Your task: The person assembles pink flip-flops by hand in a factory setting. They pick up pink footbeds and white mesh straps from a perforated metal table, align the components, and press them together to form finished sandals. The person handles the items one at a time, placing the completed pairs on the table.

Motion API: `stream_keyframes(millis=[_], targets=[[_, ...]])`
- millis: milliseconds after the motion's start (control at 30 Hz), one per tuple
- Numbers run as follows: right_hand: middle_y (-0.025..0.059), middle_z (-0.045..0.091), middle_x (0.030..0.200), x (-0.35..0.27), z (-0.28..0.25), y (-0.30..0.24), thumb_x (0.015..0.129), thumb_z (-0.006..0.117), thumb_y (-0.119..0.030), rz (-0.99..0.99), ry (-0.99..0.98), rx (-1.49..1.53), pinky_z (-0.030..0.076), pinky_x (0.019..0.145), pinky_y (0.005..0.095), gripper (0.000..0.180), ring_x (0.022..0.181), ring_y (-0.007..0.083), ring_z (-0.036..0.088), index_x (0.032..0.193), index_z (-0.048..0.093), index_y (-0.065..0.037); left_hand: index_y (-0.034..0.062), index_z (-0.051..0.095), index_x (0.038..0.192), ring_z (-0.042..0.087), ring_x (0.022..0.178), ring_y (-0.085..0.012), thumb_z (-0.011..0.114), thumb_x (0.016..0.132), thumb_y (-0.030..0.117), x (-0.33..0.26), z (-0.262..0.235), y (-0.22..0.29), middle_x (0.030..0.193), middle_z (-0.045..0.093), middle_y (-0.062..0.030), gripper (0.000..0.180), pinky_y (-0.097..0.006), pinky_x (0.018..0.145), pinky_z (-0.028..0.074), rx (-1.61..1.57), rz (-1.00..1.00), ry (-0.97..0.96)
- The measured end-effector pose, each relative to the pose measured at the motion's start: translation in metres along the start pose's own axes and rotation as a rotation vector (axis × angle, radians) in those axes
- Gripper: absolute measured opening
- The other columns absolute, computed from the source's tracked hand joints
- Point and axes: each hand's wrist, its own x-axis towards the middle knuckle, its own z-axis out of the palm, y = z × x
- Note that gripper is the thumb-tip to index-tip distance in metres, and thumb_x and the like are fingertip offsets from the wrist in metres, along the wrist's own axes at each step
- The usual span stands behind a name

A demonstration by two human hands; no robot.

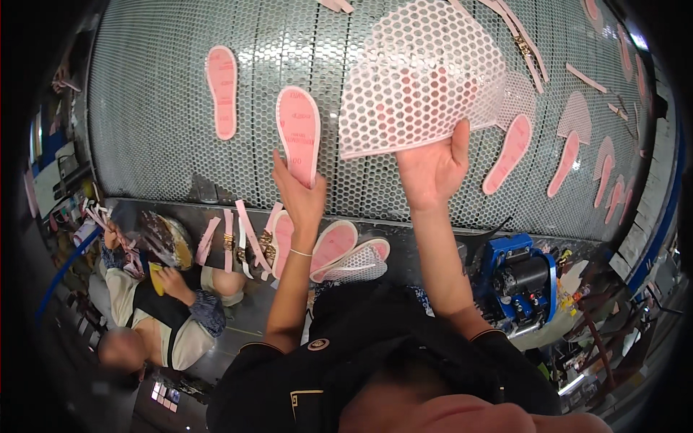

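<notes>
Left hand (299,198) grips pink insole (298,130) by its near end, over the honeycomb mesh conveyor (166,159). Right hand (437,172), palm up, holds white mesh piece (417,61): fingers underneath, thumb at near edge. Second insole (222,94) lies flat on the conveyor, left of the held one.

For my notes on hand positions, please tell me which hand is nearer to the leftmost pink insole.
Left. The left hand, holding another insole, is below and right of the leftmost pink insole in view; the right hand, holding a white honeycomb-patterned sheet, is farther right.
</notes>
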Motion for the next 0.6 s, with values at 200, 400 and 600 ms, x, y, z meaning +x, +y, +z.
stream_keyframes(millis=[200, 400, 600], targets=[[0.0072, 0.025, 0.154, -0.002, 0.001, 0.011, 0.099, 0.041, -0.031, -0.016, -0.044, 0.062, 0.009, 0.115, 0.0576, 0.051, 0.143, 0.0315, 0.017, 0.146, 0.031, -0.016, -0.0045, 0.018, 0.144, 0.047, 0.109, -0.0399, 0.063, 0.073, 0.007, -0.026, -0.020, -0.015, 0.120, 0.041, -0.0241, 0.085, -0.044, 0.090, 0.043, 0.014, -0.027, -0.012], [0.0082, 0.028, 0.153, -0.041, 0.014, 0.010, 0.099, 0.040, -0.029, -0.035, -0.081, -0.030, 0.010, 0.115, 0.0572, 0.050, 0.142, 0.0296, 0.020, 0.146, 0.032, -0.014, -0.0053, 0.018, 0.144, 0.044, 0.113, -0.0413, 0.066, 0.075, 0.008, -0.018, -0.001, -0.020, 0.122, 0.040, -0.0251, 0.086, -0.045, 0.095, 0.040, 0.004, 0.049, -0.070], [0.0120, 0.035, 0.148, -0.111, 0.044, -0.004, 0.102, 0.034, -0.025, -0.358, 0.077, -0.850, 0.024, 0.113, 0.0512, 0.043, 0.136, 0.0296, 0.034, 0.140, 0.039, -0.006, -0.0029, 0.028, 0.142, 0.039, 0.123, -0.0391, 0.067, 0.076, 0.013, -0.036, -0.007, 0.020, 0.137, 0.033, -0.0266, 0.078, -0.045, 0.104, 0.033, 0.013, 0.328, -0.086]])
